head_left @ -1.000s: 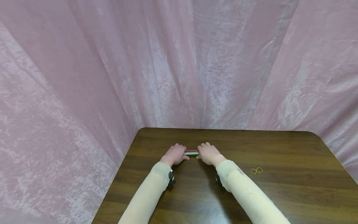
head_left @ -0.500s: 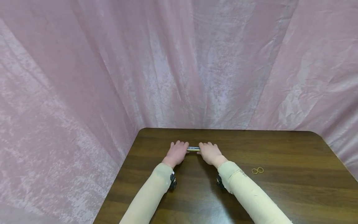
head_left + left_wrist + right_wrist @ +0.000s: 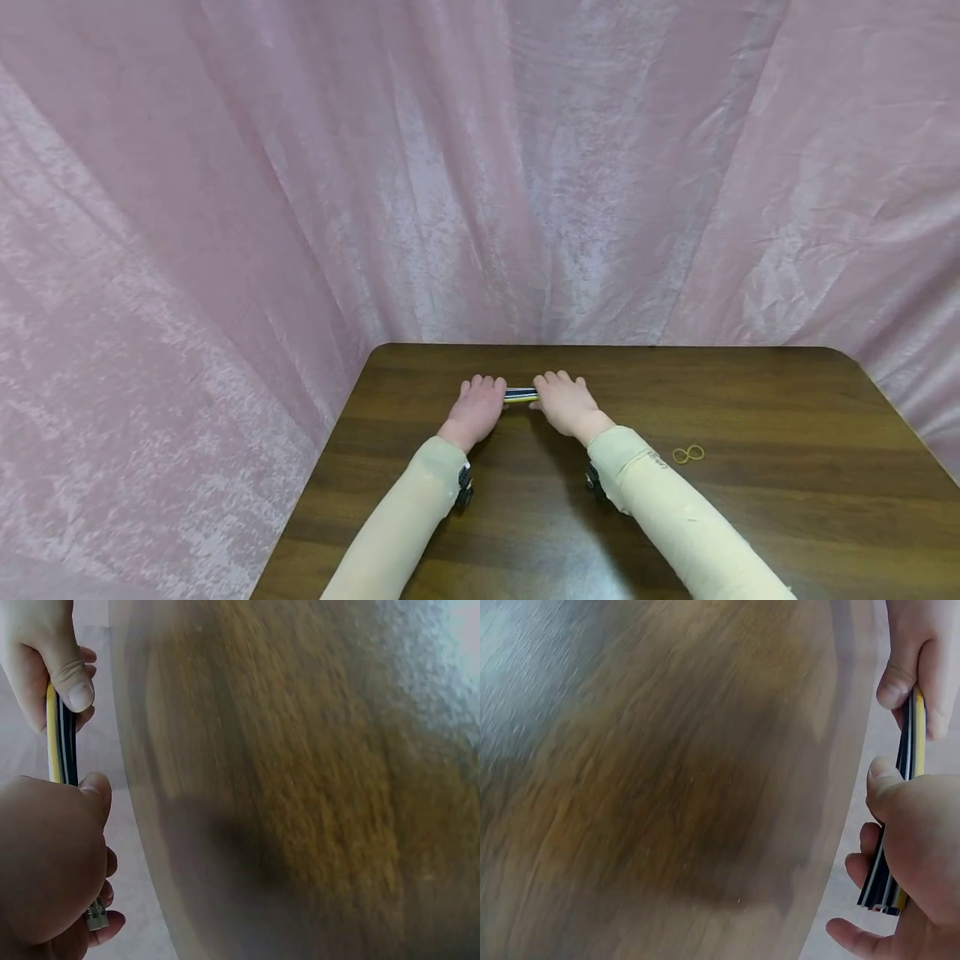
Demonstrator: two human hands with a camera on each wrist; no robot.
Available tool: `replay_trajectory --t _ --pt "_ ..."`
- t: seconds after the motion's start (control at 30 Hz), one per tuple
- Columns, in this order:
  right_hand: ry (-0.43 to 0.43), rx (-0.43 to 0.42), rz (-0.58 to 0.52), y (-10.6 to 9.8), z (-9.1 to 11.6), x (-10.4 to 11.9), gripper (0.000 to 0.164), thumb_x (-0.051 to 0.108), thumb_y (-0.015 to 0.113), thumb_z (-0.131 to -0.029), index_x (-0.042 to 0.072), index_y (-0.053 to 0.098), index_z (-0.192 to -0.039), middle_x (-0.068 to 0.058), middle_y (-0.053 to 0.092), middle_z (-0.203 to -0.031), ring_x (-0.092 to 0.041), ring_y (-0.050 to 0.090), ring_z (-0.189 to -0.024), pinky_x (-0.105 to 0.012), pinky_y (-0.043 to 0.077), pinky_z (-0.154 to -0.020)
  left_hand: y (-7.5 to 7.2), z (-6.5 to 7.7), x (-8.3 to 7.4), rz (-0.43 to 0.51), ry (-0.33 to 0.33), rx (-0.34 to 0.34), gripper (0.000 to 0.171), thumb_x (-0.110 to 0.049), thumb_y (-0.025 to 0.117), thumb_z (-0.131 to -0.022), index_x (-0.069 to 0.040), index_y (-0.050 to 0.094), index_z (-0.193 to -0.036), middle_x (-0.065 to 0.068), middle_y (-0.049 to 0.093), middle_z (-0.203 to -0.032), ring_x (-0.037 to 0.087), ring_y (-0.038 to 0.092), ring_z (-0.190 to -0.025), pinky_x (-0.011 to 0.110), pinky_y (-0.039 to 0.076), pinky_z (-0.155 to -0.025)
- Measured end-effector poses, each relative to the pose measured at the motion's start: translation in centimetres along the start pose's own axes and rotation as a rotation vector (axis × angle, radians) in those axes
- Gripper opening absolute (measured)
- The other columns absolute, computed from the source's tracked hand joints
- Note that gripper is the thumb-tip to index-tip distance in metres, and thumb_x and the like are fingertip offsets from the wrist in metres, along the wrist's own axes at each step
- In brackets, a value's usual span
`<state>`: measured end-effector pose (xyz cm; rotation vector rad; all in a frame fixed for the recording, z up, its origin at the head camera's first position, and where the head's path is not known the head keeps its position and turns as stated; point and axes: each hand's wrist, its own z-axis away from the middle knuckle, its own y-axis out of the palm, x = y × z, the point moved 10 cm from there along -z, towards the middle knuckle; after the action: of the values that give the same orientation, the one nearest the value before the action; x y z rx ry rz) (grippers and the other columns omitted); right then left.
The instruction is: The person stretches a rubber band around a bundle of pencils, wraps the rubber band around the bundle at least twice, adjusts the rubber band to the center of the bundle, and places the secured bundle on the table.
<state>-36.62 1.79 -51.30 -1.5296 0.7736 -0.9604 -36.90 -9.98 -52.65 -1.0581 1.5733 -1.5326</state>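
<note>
Between my hands is a bundle of pencils (image 3: 521, 396), held crosswise near the far side of the table; black, white and yellow sides show. My left hand (image 3: 478, 408) grips its left end. In the left wrist view, metal ferrules (image 3: 97, 919) stick out below that hand's palm. My right hand (image 3: 566, 406) grips the other end, with thumb on one side and fingers on the other. Dark flat pencil ends (image 3: 881, 896) show past it in the right wrist view. Only a short middle stretch of the bundle lies bare between the hands.
A yellow rubber band (image 3: 688, 454) lies in a figure-eight loop on the brown wooden table (image 3: 750, 517), right of my right hand. Pink velvet curtain (image 3: 465, 167) hangs behind the table's far edge and along the left.
Both hands have moved slightly away from me with the bundle, towards the far edge. The pink strip seen on top earlier no longer shows. The rubber band stays in place.
</note>
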Motion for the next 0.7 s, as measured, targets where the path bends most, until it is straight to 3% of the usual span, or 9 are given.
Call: replay_trajectory --t 0.27,0.4,0.7 --pt "0.020 -0.018 -0.019 -0.5 0.7 -1.5 0.038 0.038 0.073 -0.103 0.009 0.065 -0.126 -0.010 0.066 -0.124 -0.036 0.057 -0.122 -0.062 0.046 -0.095 0.1 0.1 0.2 0.020 -0.002 0.012 0.019 -0.026 0.063 -0.110 -0.009 0.055 -0.115 0.010 0.063 -0.108 0.031 0.053 -0.104 0.044 0.040 -0.090" --pt "0.033 -0.025 -0.051 -0.7 1.2 -2.2 0.041 0.036 0.076 -0.101 0.008 0.065 -0.128 -0.010 0.064 -0.129 -0.037 0.054 -0.128 -0.063 0.045 -0.099 -0.1 0.3 0.1 0.030 0.007 -0.014 0.018 -0.024 0.063 -0.109 -0.008 0.055 -0.112 0.011 0.063 -0.106 0.032 0.054 -0.105 0.045 0.040 -0.090" --pt "0.009 -0.061 -0.135 -1.8 3.0 -3.8 0.050 0.026 0.086 -0.094 0.005 0.062 -0.132 -0.015 0.059 -0.139 -0.041 0.049 -0.138 -0.064 0.046 -0.103 -0.2 0.9 -0.2 0.071 0.014 -0.015 0.018 -0.023 0.064 -0.109 -0.008 0.056 -0.116 0.010 0.063 -0.107 0.030 0.051 -0.101 0.044 0.038 -0.087"
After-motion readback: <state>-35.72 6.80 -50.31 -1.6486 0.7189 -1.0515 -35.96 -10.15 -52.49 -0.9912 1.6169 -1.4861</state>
